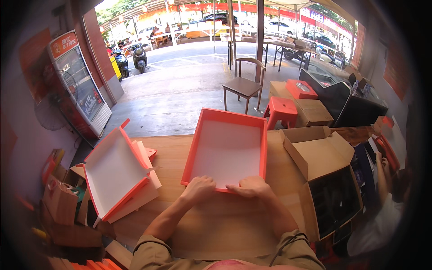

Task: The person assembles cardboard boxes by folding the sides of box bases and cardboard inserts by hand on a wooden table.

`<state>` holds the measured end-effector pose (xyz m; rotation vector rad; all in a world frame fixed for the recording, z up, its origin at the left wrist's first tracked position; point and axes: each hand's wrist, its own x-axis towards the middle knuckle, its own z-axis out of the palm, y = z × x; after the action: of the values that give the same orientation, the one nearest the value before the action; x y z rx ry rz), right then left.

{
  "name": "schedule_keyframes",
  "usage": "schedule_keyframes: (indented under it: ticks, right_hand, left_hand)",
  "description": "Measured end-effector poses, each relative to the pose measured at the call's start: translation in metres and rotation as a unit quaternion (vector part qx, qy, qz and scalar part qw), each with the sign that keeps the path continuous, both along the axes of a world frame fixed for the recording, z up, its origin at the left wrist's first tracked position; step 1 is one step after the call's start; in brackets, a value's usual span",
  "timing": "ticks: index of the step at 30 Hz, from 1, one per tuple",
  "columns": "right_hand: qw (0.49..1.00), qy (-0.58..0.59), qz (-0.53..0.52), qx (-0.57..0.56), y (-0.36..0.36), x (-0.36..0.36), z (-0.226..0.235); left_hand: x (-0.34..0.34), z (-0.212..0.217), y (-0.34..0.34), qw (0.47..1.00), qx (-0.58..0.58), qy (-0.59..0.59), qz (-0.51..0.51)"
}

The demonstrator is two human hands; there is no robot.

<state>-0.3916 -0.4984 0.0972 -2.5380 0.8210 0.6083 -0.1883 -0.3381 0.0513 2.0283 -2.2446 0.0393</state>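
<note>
A shallow red-orange cardboard box (227,150) with a white inside sits squarely before me, its four walls standing up. My left hand (199,189) is closed on the near wall by the left corner. The near wall is also gripped by my right hand (249,186), further right, with the thumb along the inside. The fingers on the outer side are hidden. To the left lies a stack of similar cardboard blanks (116,173), the top one partly folded with its flaps sticking out.
On the wooden table (175,234), an open brown carton (321,155) stands at the right, a dark area inside it. Beyond the table are a red stool (281,112), a brown chair (243,86) and stacked cartons (313,111). Another person's arm (383,175) shows at far right.
</note>
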Motion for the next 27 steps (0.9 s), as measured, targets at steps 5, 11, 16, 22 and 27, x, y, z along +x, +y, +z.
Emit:
schedule_keyframes:
  ticks: [5,11,16,22,27]
  right_hand:
    - [1.000,-0.013,-0.014,0.022,0.002,0.000,0.011]
    - [0.999,-0.048,0.002,0.007,-0.004,-0.005,0.000]
    - [0.997,-0.071,-0.006,0.003,-0.004,-0.008,-0.024]
    - [0.997,-0.076,-0.009,0.032,0.008,-0.010,0.008]
    - [0.995,-0.087,-0.034,0.042,0.000,-0.010,-0.006]
  left_hand:
    - [-0.004,0.000,0.001,1.000,-0.005,0.000,0.005]
    - [-0.013,0.002,0.002,1.000,-0.021,-0.015,0.007]
    - [-0.012,-0.004,-0.002,0.999,-0.041,0.001,-0.014]
    - [-0.012,0.006,0.004,0.997,-0.050,0.051,0.003]
    - [-0.013,0.023,0.001,0.997,-0.028,0.070,0.019]
